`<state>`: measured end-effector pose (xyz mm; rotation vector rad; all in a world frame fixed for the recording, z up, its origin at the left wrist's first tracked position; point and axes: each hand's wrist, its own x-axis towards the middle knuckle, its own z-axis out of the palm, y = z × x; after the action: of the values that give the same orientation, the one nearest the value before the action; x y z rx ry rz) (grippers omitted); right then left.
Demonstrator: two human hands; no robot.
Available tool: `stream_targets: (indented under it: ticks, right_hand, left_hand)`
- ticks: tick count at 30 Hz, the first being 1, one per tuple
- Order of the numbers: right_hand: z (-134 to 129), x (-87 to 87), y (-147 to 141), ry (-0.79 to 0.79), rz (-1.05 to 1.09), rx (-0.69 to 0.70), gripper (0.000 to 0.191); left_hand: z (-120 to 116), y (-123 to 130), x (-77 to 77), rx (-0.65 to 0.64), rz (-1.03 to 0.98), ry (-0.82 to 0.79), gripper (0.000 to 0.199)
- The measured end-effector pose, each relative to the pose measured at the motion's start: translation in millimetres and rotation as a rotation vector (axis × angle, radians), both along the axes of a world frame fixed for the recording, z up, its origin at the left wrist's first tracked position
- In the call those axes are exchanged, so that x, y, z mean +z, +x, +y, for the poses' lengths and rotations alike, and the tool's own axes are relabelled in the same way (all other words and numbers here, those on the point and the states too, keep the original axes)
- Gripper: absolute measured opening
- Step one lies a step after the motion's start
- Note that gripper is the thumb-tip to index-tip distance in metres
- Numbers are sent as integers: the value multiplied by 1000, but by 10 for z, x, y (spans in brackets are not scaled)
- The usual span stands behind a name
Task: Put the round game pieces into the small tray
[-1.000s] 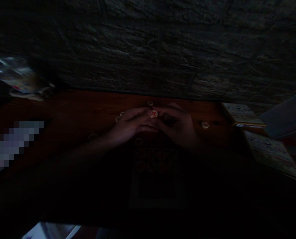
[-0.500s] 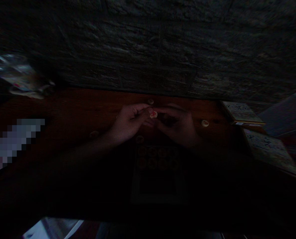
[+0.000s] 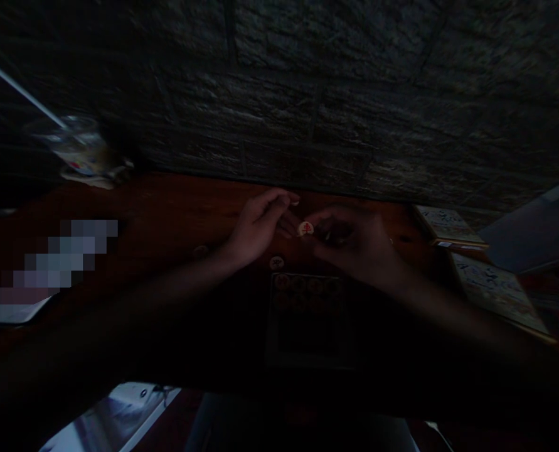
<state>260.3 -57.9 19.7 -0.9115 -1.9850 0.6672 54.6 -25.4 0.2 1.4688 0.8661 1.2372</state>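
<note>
My right hand [image 3: 361, 242] pinches a pale, round, red-marked disc [image 3: 306, 229] at thumb and fingertip; face round, no long axis. Disc is just right of my half-curled left hand [image 3: 256, 227]; can't tell whether that one grips anything. Dark rectangular tray [image 3: 274, 345] lies nearer me.

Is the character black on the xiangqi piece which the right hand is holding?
No, the xiangqi piece in the right hand shows a red character.
</note>
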Motion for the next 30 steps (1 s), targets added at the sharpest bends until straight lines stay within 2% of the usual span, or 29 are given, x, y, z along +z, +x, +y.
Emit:
stream_targets:
  ticks: [4, 8, 10, 14, 18, 22, 25, 27, 30]
  right_hand:
    - [-250, 253, -76, -74, -124, 32, 13]
    - [-564, 344, -152, -125, -235, 106, 6]
    - [-691, 314, -173, -110, -284, 118, 11]
    - [-829, 170, -191, -83, -412, 158, 23]
    - [-864, -31, -197, 53, -586, 122, 28]
    - [-899, -201, -195, 53, -641, 111, 38]
    - [-949, -236, -184, 60, -661, 109, 36]
    - [-990, -214, -160, 63, -664, 115, 30]
    - [-1041, -156, -107, 65, -654, 143, 33]
  left_hand:
    - [9, -25, 179, 68, -30, -21, 21]
    - [-24, -96, 313, 45, 33, -61, 13]
    - [-77, -149, 296, -12, 94, -43, 11]
    - [-243, -258, 161, -109, 168, 66, 9]
    - [-346, -316, 105, -120, 156, 138, 10]
    - [-346, -327, 89, -126, 211, 167, 11]
    - [-342, -331, 62, -133, 316, 221, 12]
    - [-347, -334, 53, -135, 339, 250, 11]
    - [-359, -335, 60, -137, 338, 248, 10]
